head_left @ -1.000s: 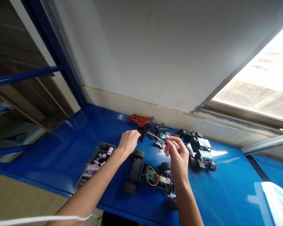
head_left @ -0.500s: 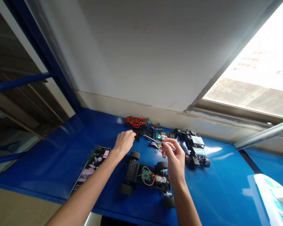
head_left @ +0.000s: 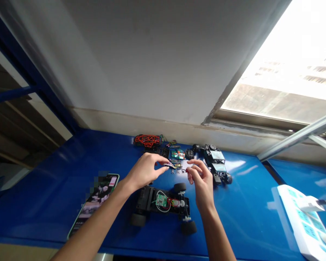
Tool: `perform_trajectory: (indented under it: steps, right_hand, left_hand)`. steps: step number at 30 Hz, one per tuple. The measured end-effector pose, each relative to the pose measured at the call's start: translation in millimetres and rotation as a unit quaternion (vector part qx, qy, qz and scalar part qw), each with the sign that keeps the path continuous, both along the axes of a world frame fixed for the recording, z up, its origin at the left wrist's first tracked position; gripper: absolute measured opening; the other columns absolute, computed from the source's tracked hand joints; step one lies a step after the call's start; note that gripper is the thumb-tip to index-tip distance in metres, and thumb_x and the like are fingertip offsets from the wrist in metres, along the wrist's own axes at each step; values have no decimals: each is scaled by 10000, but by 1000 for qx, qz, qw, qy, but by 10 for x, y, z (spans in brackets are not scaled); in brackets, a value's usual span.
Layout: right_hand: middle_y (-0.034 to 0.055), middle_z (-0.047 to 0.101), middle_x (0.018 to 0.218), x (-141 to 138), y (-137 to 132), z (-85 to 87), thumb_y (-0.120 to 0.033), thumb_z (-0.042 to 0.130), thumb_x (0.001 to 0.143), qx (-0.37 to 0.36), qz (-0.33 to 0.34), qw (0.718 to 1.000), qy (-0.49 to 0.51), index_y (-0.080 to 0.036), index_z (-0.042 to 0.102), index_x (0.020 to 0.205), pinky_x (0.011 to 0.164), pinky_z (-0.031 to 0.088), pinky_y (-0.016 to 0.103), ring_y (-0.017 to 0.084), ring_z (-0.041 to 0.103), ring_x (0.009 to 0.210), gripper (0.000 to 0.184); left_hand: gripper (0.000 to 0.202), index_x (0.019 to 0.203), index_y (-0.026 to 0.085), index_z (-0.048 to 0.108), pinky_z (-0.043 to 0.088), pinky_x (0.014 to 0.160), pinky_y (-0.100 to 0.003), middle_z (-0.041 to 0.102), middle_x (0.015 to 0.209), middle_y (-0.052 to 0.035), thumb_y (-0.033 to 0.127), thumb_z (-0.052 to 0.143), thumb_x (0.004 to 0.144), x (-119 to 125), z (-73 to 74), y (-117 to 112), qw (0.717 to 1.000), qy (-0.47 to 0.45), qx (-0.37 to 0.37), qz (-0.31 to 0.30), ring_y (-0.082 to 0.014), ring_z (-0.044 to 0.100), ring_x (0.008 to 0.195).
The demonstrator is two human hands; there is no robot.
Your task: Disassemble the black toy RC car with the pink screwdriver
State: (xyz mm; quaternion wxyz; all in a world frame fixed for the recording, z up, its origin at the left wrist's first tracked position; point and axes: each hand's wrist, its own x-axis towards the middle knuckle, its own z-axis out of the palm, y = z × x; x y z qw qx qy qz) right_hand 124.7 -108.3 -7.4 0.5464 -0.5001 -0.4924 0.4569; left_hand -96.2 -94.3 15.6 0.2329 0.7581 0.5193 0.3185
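Observation:
My left hand (head_left: 146,168) reaches over the table with thumb and forefinger apart. Its fingertips are at a small circuit board with coloured wires (head_left: 176,166); whether they touch it I cannot tell. In my right hand (head_left: 203,181) is a thin screwdriver (head_left: 186,170), pinched by its small red end, the shaft pointing left. Several tiny screws (head_left: 176,172) lie just below the board. Nearest me, between my forearms, sits a black toy car chassis (head_left: 149,203) with large wheels, its green board, wires and motor exposed.
Behind my hands are an orange-red cage body (head_left: 148,140), a small green car body (head_left: 178,154) and a black toy car (head_left: 214,159) with pale panels. A phone (head_left: 95,203) lies left, a white power strip (head_left: 296,217) right. The wall (head_left: 152,72) bounds the blue table's back.
My left hand has come right, from the black parts at the back to the wired circuit board, its fingers parting. The screwdriver's shaft has swung lower. The view has shifted somewhat.

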Motion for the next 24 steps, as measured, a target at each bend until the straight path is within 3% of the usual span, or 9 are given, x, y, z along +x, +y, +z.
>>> perform_trajectory:
  steps: [4, 12, 17, 24]
  right_hand:
    - [-61, 528, 615, 107, -23, -68, -326, 708, 835, -8, -9, 1000, -20, -215, 685, 953, 546, 336, 244, 121, 438, 575, 163]
    - [-58, 524, 592, 387, -77, -276, -370, 720, 838, -39, -48, 998, -18, -195, 691, 963, 498, 300, 233, 115, 411, 537, 217]
    - [-55, 525, 578, 470, -95, -340, -397, 742, 827, -42, -59, 997, -12, -188, 705, 963, 490, 318, 235, 119, 426, 525, 253]
    - [-56, 541, 587, 498, -91, -378, -413, 763, 829, -50, -59, 997, 5, -196, 701, 963, 487, 333, 231, 116, 442, 521, 263]
  left_hand:
    - [160, 967, 254, 838, 585, 834, -275, 837, 986, -3, 230, 686, 925, 97, -72, 87, 996, 86, -14, -27, -208, 787, 898]
    - [176, 801, 238, 813, 573, 773, -309, 819, 865, -68, 110, 703, 853, 302, -320, 223, 974, 206, -21, -97, -269, 781, 849]
    - [163, 872, 266, 810, 570, 861, -279, 817, 934, -43, 138, 708, 869, 412, -396, 283, 969, 207, -3, -133, -233, 773, 925]
    - [193, 979, 252, 809, 568, 919, -305, 811, 1070, -52, 121, 696, 893, 405, -375, 296, 963, 230, 8, -144, -246, 759, 1028]
